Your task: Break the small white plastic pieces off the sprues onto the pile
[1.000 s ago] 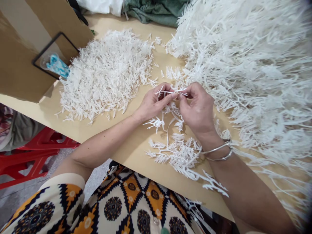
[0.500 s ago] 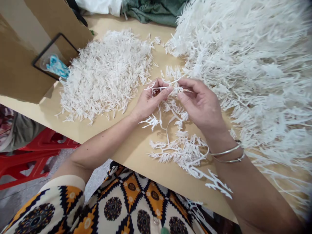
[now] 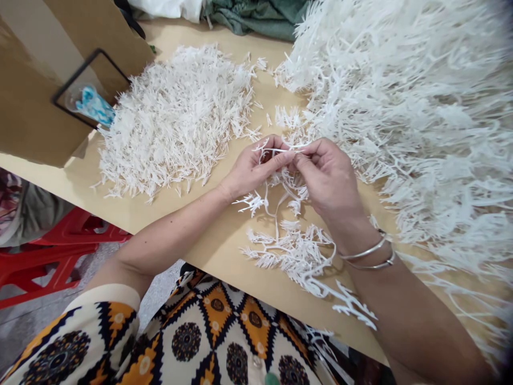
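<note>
Brings right hand (image 3: pixel 331 179) back in to meet left hand (image 3: pixel 256 167), closing the gap between fingertips seen half a second ago. Pinches a thin white sprig (image 3: pixel 276 150) between thumb and fingers of each, just above a smooth tan counter (image 3: pixel 224 240). Has feathery white branches (image 3: pixel 294 251) lying near the counter's close edge, a low heap of short white pieces (image 3: pixel 176 117) spread at left, and a far larger pile of white fronds (image 3: pixel 404 107) at right. Shares the left end with a taped cardboard box (image 3: pixel 24 107), a black frame (image 3: pixel 75 76) and a tilted clear cup (image 3: pixel 96 104) showing blue and white contents. Faces green cloth (image 3: pixel 256 16) bunched beside white cloth (image 3: pixel 172 8) at the back. Has red stools (image 3: pixel 36 272) on a grey floor (image 3: pixel 160 283) below at left. Wears silver bangles (image 3: pixel 364 253) on right wrist.
</note>
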A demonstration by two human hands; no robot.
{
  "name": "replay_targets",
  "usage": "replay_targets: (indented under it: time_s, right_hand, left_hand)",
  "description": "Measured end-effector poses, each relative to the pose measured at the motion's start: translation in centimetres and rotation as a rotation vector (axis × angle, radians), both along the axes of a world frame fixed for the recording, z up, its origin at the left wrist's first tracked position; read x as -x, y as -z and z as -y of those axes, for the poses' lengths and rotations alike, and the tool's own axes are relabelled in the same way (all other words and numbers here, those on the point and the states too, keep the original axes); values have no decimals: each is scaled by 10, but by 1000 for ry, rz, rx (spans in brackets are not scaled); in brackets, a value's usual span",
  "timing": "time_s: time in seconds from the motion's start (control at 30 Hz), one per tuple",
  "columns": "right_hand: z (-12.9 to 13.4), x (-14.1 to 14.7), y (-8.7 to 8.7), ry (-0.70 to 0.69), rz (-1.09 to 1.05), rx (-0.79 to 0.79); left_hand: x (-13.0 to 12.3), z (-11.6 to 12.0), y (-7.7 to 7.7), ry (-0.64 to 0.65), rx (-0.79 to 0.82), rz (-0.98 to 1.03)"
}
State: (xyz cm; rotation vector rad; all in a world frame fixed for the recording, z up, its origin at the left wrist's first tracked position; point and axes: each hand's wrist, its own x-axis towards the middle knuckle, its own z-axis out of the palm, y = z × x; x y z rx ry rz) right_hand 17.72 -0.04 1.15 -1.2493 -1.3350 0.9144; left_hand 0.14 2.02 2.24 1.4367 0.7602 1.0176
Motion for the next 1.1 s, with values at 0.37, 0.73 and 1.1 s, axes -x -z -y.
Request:
replay_targets:
  time_s: [0.37, 0.73, 1.1]
  right_hand:
    - [-13, -12, -4, 190, -65, 98]
    - [-6, -24, -10, 77, 460, -287]
    - [-3, -23, -11, -20, 706, -162]
  left_hand:
    - [-3, 8, -4, 88, -71, 56]
    - [1, -8, 7, -150, 194, 261]
    - [2, -8, -11, -206, 471, 427]
